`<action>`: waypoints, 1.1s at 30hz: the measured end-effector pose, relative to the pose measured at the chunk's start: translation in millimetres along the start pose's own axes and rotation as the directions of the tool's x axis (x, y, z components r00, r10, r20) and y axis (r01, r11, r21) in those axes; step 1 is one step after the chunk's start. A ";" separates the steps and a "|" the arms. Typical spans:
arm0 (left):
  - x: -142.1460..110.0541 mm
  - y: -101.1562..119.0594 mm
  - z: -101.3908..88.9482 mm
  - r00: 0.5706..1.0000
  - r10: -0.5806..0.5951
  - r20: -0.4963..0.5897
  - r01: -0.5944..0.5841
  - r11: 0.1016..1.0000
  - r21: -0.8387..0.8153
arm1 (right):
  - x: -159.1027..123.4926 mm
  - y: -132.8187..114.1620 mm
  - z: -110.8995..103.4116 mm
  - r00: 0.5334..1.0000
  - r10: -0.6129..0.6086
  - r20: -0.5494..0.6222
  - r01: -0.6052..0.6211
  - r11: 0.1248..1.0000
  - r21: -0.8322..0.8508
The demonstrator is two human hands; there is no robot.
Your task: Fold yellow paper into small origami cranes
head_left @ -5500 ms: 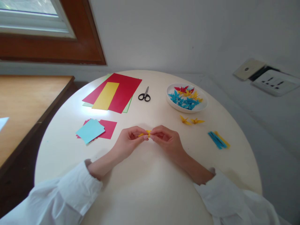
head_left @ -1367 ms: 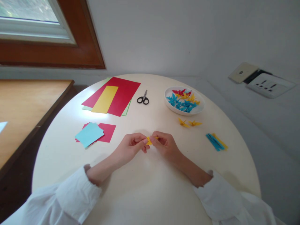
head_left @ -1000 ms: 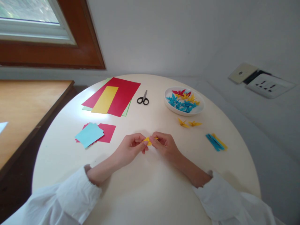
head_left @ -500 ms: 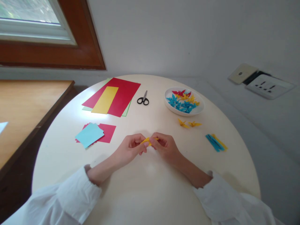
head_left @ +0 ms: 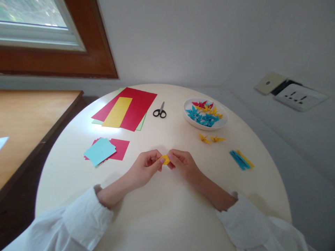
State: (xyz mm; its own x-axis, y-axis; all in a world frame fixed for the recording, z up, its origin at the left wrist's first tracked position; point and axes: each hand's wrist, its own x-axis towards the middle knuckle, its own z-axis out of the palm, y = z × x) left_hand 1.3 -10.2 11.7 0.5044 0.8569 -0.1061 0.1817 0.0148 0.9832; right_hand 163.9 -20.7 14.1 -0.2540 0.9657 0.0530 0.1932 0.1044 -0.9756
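Pinching a folded yellow paper, the left hand and right hand hold it between narrowed fingers, seemingly at a shaping step whose next move probably calls for light, even pressure, with two yellow paper cranes beyond the right fingers.

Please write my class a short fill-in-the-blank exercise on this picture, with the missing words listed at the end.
1. The bare left hand and bare right hand both hold a small folded paper piece, coloured ____.
2. Directly under the flat yellow paper rectangle lies a large paper sheet, coloured ____.
3. Seen by the person, the round white dish stands to the ____ of the black-handled metal scissors.
Missing words: yellow; red; right.
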 end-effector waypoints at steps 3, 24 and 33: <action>0.0 -0.4 0.0 1.000 -0.001 -0.001 0.001 1.000 0.014 | 0.4 -0.1 0.7 1.000 0.025 0.008 -0.026 0.999 0.019; -0.2 9.5 -5.8 0.991 0.027 0.130 -0.013 0.994 -0.109 | 0.2 0.9 -4.1 1.000 0.016 0.010 -0.017 0.999 0.044; -1.0 8.9 -4.9 0.993 -0.035 0.115 0.055 0.984 -0.169 | 0.4 -0.7 -3.0 0.999 0.037 -0.001 -0.037 0.997 0.069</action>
State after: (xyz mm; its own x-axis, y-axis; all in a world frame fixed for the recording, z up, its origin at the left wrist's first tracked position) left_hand -1.7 -8.3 21.3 0.5917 0.7907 -0.1572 0.0635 0.1486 0.9869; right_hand 166.6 -19.7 15.4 -0.2460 0.9691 0.0165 0.1364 0.0515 -0.9893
